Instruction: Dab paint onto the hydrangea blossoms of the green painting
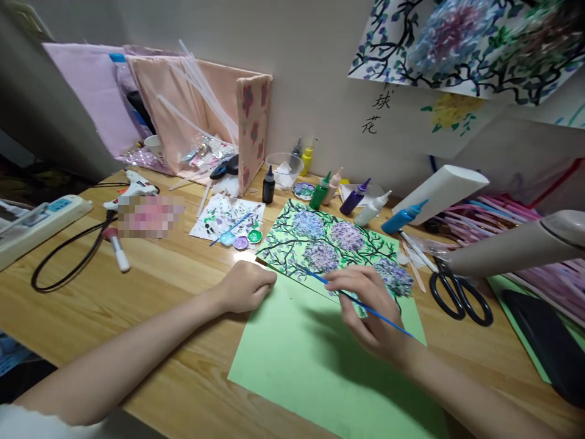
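Note:
My right hand point(372, 305) pinches a thin blue paintbrush point(379, 315), its tip at the lower edge of a flower painting point(322, 256). Purple and blue blooms with black branches and green leaves cover that painting, which lies on a larger light green sheet point(283, 353). My left hand point(247, 286) rests curled into a fist at the sheet's left edge; whether its fingers enclose anything is hidden. Beyond it lie small paint dishes point(241, 242) in blue, purple and green. A second brush point(235, 225) lies across a paint-spotted paper point(214, 219).
Paint bottles point(320, 191) stand behind the painting. Black-handled scissors point(459, 296) and a dark phone-like object point(543, 341) lie at right. On the left are a glue gun point(130, 189), a looped cable point(57, 289) and a power strip point(50, 222). A pink fabric box point(253, 122) stands behind.

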`<state>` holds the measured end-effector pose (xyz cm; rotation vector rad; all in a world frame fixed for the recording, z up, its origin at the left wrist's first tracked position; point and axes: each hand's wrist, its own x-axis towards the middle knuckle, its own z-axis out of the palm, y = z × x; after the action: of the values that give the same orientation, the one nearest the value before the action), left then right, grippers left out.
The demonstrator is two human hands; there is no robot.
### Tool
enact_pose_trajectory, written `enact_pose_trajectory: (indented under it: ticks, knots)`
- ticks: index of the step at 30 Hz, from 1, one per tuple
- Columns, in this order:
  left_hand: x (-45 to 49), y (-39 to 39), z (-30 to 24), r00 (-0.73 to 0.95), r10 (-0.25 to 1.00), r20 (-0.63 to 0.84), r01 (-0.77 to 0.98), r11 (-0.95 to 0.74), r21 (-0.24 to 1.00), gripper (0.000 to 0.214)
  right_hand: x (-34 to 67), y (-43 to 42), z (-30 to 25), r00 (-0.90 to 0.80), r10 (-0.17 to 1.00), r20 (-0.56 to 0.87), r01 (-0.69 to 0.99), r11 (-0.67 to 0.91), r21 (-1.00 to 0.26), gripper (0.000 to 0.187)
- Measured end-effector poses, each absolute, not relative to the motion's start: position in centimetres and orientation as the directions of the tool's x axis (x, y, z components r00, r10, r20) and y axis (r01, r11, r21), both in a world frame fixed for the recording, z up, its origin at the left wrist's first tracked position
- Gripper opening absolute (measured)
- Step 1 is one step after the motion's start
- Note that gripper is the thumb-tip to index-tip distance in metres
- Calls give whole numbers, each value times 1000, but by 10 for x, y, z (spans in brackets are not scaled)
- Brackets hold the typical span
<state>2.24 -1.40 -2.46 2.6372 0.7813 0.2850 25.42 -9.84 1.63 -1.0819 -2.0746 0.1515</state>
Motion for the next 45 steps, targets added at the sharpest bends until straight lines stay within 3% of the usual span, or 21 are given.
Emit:
enact_pose_trajectory:
  ticks: [3, 9, 20, 26, 34, 41, 45]
  knots:
    - [22, -16, -26, 831, 550, 80, 478, -781, 402, 17, 220, -63, 24, -467, 701, 540, 586, 702, -405, 25]
    - [21, -18, -29, 837, 538, 95, 473, -801, 368, 15, 178, -23, 16, -540, 711, 450, 575, 702, -420, 16]
    - [21, -17, -27, 838, 536, 101, 470, -803, 365, 18, 172, -16, 10, -529, 738, 419, 598, 674, -434, 16]
    - [21, -17, -25, 821, 564, 92, 479, -768, 425, 16, 187, -27, 24, -432, 753, 497, 581, 654, -485, 15]
    - [23, -15, -22, 754, 653, 75, 545, -684, 485, 17, 263, -68, 41, -78, 868, 491, 602, 433, -670, 27]
    - [24, -13, -22, 748, 659, 71, 544, -672, 502, 18, 287, -89, 29, -82, 848, 523, 720, 413, -557, 29]
    - [24, -13, -22, 746, 662, 75, 539, -665, 517, 17, 290, -88, 21, -91, 870, 485, 735, 387, -556, 28]
